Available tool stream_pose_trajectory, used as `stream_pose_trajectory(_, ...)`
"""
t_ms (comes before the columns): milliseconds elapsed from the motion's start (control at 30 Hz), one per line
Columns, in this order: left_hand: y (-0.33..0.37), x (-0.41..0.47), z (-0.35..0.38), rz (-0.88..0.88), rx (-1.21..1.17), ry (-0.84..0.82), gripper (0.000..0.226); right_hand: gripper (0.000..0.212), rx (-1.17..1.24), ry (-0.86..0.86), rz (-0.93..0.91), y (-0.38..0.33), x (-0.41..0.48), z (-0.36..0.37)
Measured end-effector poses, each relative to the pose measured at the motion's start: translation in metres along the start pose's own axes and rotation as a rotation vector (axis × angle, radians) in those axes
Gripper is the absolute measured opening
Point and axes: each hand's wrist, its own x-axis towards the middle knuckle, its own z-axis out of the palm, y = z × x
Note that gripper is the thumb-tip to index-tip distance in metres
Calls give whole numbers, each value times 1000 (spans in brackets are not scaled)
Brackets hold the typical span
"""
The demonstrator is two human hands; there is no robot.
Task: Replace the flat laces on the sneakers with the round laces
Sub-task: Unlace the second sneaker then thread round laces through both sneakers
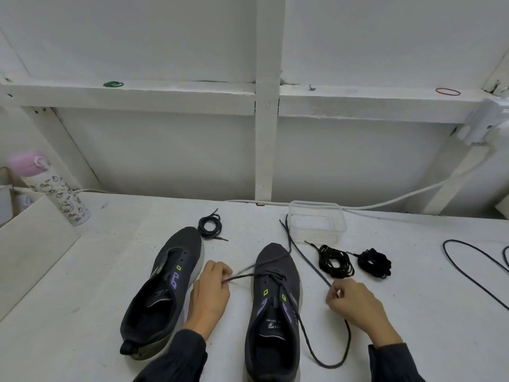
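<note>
I see two dark sneakers on a white table, toes pointing away from the person. The left hand lies between them and pinches one end of a grey lace, drawn taut from the eyelets of the laced sneaker just to its right. The right hand, on that shoe's other side, pinches the lace's second strand, which loops on the table below the wrist. The unlaced sneaker, just left of the left hand, has bare eyelets. A small lace coil sits beyond the left hand, at that shoe's toe. Two black lace bundles lie just beyond the right hand, near a clear tub. I judge the task early: one shoe stripped, the other in hand, though I cannot tell flat from round here. Writing on the insole is too small to read; a pink-capped bottle far left carries cartoon prints.
</note>
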Motion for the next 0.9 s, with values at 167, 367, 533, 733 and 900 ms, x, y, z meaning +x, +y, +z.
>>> stream_pose_trajectory(167,24,4,-13,15,96,-106,51,4,75,42,-69,-20,2,-6)
stream_pose_trajectory(367,73,18,-18,160,-156,-208,40,27,84,319,-241,-49,42,6)
stream_pose_trajectory(533,96,33,-9,287,68,-141,24,33,-57,388,-253,-61,79,30)
stream_pose_trajectory(733,89,36,-17,292,47,-132,9,33,158,406,-241,-56,78,28)
stream_pose_trajectory(900,62,12,-41,203,-81,-188,15,32,617,90,-360,-53,33,-5)
